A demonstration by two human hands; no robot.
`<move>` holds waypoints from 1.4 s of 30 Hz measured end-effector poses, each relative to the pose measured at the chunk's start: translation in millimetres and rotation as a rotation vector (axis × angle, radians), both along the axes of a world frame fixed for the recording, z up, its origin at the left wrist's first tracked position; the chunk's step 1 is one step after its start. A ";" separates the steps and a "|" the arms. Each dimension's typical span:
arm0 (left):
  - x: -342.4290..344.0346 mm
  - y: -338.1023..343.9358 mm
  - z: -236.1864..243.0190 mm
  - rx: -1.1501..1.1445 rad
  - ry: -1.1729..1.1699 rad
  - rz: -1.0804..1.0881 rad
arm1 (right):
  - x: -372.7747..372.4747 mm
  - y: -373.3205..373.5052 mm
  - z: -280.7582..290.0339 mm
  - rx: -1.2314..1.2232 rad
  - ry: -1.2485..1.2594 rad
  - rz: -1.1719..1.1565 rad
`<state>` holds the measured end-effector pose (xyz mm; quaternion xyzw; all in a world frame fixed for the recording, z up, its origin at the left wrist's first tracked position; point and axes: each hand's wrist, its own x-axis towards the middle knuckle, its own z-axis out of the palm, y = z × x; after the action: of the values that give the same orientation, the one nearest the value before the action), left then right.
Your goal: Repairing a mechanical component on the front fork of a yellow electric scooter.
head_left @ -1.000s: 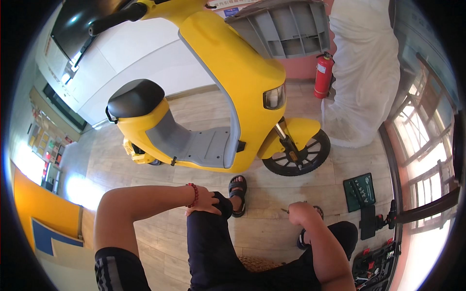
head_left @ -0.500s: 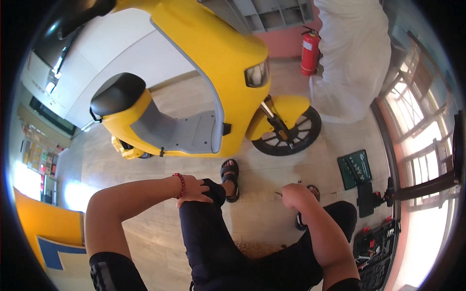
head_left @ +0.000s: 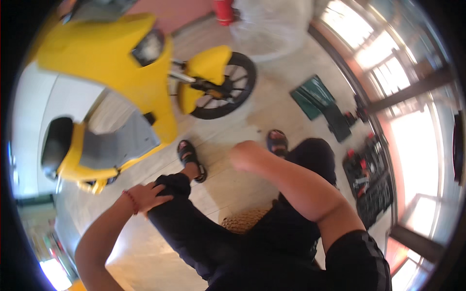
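Observation:
My left hand rests on my left knee, fingers spread over the dark trousers. A red bead bracelet circles that wrist. My right hand is closed and raised over the floor between my knees, blurred by motion. Whatever it may hold is hidden by the curled fingers. Ahead and to the left stands a yellow scooter, its front wheel just beyond my feet. Neither hand touches it. My left sandal and right sandal are flat on the floor.
On the right lie a dark green pouch, a black flat object and an open black tool case. A red fire extinguisher and a white-wrapped object stand at the back. Beneath me is a woven seat.
The view has swung to the right, so scooter and tools appear shifted left. My right hand has lifted toward me; a thin tip showing at it earlier is no longer visible. My left hand stays on the knee.

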<state>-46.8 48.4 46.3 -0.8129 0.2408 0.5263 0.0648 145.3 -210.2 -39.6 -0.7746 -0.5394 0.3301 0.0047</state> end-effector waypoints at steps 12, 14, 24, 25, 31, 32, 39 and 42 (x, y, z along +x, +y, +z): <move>4.7 -3.3 -4.5 0.003 -0.038 -0.091 | -3.5 20.0 9.4 -0.079 0.101 -0.235; 11.3 -9.3 -2.2 0.030 -0.023 -0.104 | -6.1 17.9 14.5 -0.058 0.077 -0.309; 14.6 -7.6 -6.5 -0.026 -0.066 -0.133 | -19.4 35.9 3.2 -0.079 -0.073 -0.586; 14.8 -8.4 -5.9 -0.025 -0.067 -0.143 | -18.8 33.7 3.4 -0.078 -0.075 -0.588; 12.2 -5.1 -4.3 -0.009 -0.064 -0.156 | -1.0 27.7 3.1 -0.158 0.162 -0.375; 12.0 -4.1 -4.4 -0.011 -0.063 -0.155 | -5.0 30.1 0.1 -0.145 0.084 -0.411; 14.8 -7.4 -6.4 0.019 -0.032 -0.157 | -28.2 25.0 0.5 0.113 -0.332 -0.658; 13.7 -6.2 -5.7 0.015 -0.035 -0.115 | -16.1 24.0 10.4 0.046 -0.156 -0.573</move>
<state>-33.1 42.2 40.6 -0.8064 0.2818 0.5092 0.1050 129.2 -186.2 -29.2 -0.9180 -0.3051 0.2424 0.0736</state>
